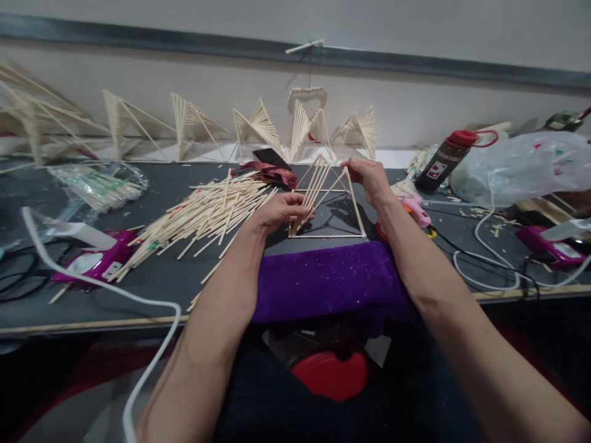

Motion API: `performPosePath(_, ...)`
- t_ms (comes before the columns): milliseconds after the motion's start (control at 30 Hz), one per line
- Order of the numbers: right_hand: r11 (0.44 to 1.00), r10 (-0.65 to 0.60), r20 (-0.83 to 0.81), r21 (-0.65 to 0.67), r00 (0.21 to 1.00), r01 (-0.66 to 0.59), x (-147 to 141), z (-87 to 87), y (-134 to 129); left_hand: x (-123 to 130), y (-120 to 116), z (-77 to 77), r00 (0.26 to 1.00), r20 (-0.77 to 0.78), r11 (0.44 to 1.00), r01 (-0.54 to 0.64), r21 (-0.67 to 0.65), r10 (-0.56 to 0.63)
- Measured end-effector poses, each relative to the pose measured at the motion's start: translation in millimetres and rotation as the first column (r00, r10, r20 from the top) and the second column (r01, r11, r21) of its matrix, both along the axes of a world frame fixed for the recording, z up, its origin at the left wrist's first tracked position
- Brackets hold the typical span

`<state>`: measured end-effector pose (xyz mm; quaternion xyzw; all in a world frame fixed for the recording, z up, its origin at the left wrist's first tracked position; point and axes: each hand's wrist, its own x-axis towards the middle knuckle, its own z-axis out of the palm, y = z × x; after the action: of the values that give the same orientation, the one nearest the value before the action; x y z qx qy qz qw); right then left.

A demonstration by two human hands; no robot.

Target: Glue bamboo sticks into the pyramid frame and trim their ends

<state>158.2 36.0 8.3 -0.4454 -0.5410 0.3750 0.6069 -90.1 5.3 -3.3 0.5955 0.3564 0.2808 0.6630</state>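
Note:
A small frame of thin wooden sticks [357, 209] stands on the dark table, with several slanted sticks side by side on its left. My left hand [282, 212] pinches the lower ends of those slanted sticks. At the frame's upper right corner, my right hand [367, 175] has its fingers closed on the top of the stick frame. A purple cloth [327, 280] lies in front of the frame at the table edge. To the left is a loose pile of wooden sticks [207, 212].
Finished stick structures [261, 126] line the wall. On the right are a pink glue gun [415, 210], a dark bottle with red lid [446, 161], a plastic bag [530, 163] and cables. Bagged sticks [99, 184] and a magenta device [99, 258] with a white cable sit left.

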Motion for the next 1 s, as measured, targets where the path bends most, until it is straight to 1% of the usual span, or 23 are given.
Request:
performPosePath(133,1.0,0.009,0.003,-0.019,1.0,-0.009,-0.9,0.4,-1.0,-0.6,0.7,-2.0,1.0,-0.013,1.0,0.005,-0.011,-0.005)
performPosePath(267,1.0,0.014,-0.007,-0.023,1.0,-0.014,-2.1,1.2,-1.8,0.1,-0.1,-2.5,1.0,0.005,1.0,0.014,-0.024,-0.013)
performPosePath(500,1.0,0.023,0.004,-0.009,1.0,-0.023,-1.7,-0.4,0.8,0.4,1.0,-3.2,1.0,0.016,0.998,-0.003,-0.068,0.005)
performPosePath(633,0.999,0.031,0.01,0.019,0.999,-0.031,-0.3,1.4,0.0,0.3,1.7,-3.8,1.0,0.014,0.999,-0.005,-0.054,0.006)
performPosePath(733,1.0,0.007,-0.005,0.031,1.0,-0.007,1.0,2.8,-0.2,0.1,1.7,-4.3,1.0,0.02,0.998,-0.007,-0.06,0.008)
performPosePath(833,1.0,-0.01,-0.02,0.009,1.0,0.011,1.2,2.6,0.6,-0.1,1.8,-4.5,1.0,0.015,0.998,-0.014,-0.066,0.015)
performPosePath(1000,0.998,0.03,0.046,0.046,0.999,-0.032,0.5,4.0,-1.2,0.6,1.6,-1.3,1.0,-0.023,0.999,-0.016,-0.043,0.015)
